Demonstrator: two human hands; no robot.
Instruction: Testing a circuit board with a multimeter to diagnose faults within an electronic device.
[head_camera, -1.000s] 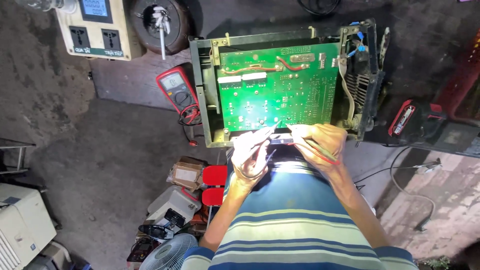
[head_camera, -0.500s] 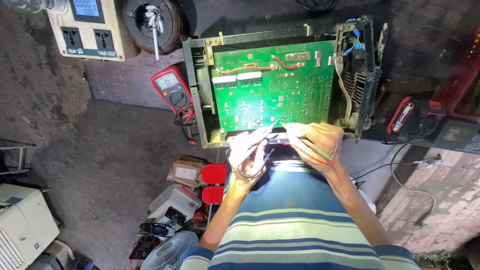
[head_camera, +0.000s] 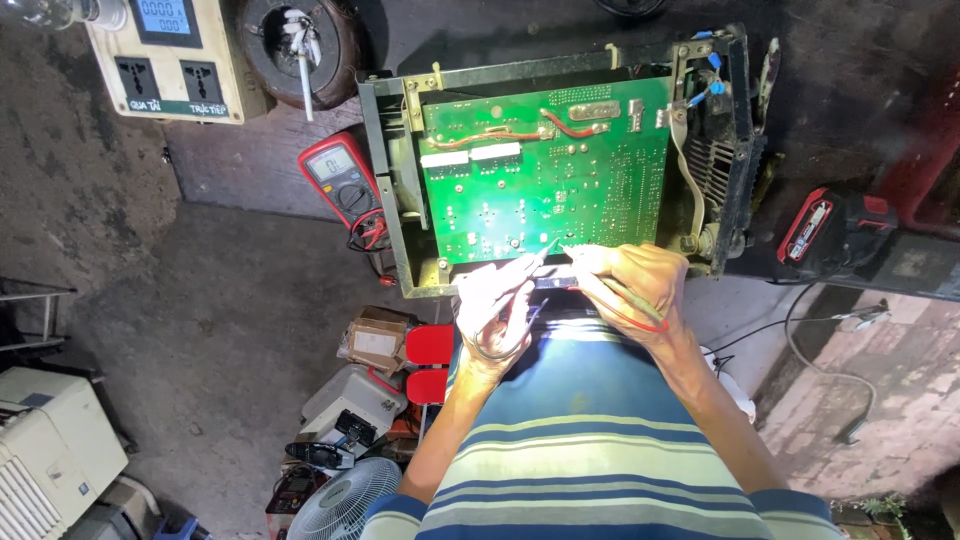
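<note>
A green circuit board (head_camera: 545, 170) lies inside an open metal case (head_camera: 390, 200) in front of me. My left hand (head_camera: 495, 300) grips a thin test probe (head_camera: 540, 252) whose tip touches the board's near edge. My right hand (head_camera: 635, 280) holds a second probe with a red lead (head_camera: 620, 318), its tip (head_camera: 572, 248) also at the near edge, close to the first. A red multimeter (head_camera: 342, 180) lies just left of the case with its leads coiled beside it.
A cream socket box with a blue display (head_camera: 170, 55) and a round dark coil (head_camera: 300, 45) sit at the far left. A red and black battery pack (head_camera: 830, 230) lies right of the case. Boxes, a fan (head_camera: 345, 505) and a beige unit (head_camera: 45, 450) crowd the floor.
Both hands have stayed at the board's near edge, with the probe tips shifting slightly. The view has drifted a little.
</note>
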